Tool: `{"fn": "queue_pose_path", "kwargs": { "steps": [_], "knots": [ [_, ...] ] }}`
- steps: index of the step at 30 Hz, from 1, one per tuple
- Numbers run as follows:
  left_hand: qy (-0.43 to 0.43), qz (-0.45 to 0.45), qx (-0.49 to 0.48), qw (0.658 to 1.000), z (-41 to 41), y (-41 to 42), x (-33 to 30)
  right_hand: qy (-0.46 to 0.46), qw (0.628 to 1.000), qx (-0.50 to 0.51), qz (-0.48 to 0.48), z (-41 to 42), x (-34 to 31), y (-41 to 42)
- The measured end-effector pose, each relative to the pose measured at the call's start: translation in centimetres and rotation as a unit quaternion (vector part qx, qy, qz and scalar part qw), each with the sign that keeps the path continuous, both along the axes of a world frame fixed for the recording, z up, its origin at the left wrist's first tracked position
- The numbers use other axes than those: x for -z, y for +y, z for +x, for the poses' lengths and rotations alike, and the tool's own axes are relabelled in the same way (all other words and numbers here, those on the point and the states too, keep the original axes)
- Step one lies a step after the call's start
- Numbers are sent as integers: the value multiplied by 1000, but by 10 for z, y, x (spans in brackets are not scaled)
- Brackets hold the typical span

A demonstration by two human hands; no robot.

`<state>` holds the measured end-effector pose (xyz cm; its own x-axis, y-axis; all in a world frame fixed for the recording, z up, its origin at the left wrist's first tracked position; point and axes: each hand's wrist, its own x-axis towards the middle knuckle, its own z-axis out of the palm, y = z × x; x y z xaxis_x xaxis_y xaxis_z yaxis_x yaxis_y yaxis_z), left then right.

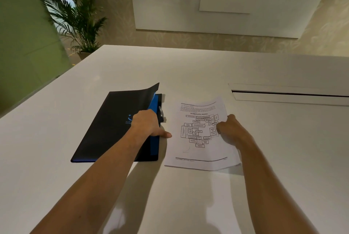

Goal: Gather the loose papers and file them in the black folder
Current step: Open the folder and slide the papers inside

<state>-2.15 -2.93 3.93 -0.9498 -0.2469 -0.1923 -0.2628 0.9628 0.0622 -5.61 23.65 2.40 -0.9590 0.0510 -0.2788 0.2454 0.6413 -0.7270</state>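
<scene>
A black folder lies on the white table, left of centre. Its cover is lifted at the right edge, showing a blue lining and a metal clip. My left hand grips that right edge of the cover, fingers tucked under it and thumb pointing right. Just right of the folder sits a stack of white papers, the top sheet printed with a workflow diagram. My right hand pinches the stack's right edge and lifts that side slightly off the table.
A recessed cable slot with a flap runs across the table at the back right. A potted palm stands beyond the table's far left corner, next to a green wall panel. The table's left edge runs diagonally.
</scene>
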Motion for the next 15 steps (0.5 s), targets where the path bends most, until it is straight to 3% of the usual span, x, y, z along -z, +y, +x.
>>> {"fn": "queue_pose_path", "kwargs": {
  "steps": [3, 9, 15],
  "knots": [
    [-2, 15, 1, 1000, 1, -1, 0, 9, 998, 0, -57, 0, 3, 4],
    [-18, 34, 13, 999, 4, -14, -11, 42, 961, 39, -272, -5, -7, 17],
    [12, 49, 14, 999, 6, -21, -12, 114, 939, 50, -321, -6, -36, 6]
  ]
}}
